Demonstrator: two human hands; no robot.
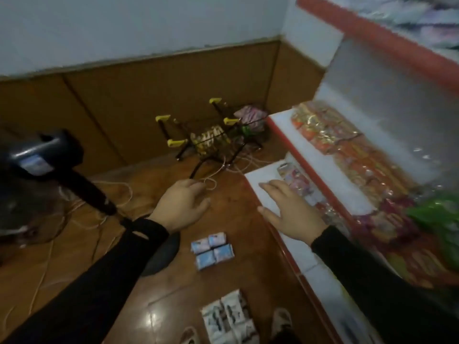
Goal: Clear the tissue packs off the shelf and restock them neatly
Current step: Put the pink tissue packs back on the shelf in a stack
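Note:
A block of blue tissue packs (212, 250) lies on the brown floor, and a stack of white and grey tissue packs (229, 319) lies nearer me. My right hand (289, 212) is spread flat over the bare white bottom shelf (267, 186), fingers apart, holding nothing. A row of pinkish tissue packs (296, 182) sits on that shelf just beyond its fingertips. My left hand (182, 204) hovers above the floor with loosely curled fingers and holds nothing.
The red-edged shelf unit (347, 204) fills the right side, with orange snack packets (330, 140) on the shelf above. A black wire rack with yellow caps (211, 135) stands in the corner, cords trail on the floor, and a black fan (49, 155) stands at left.

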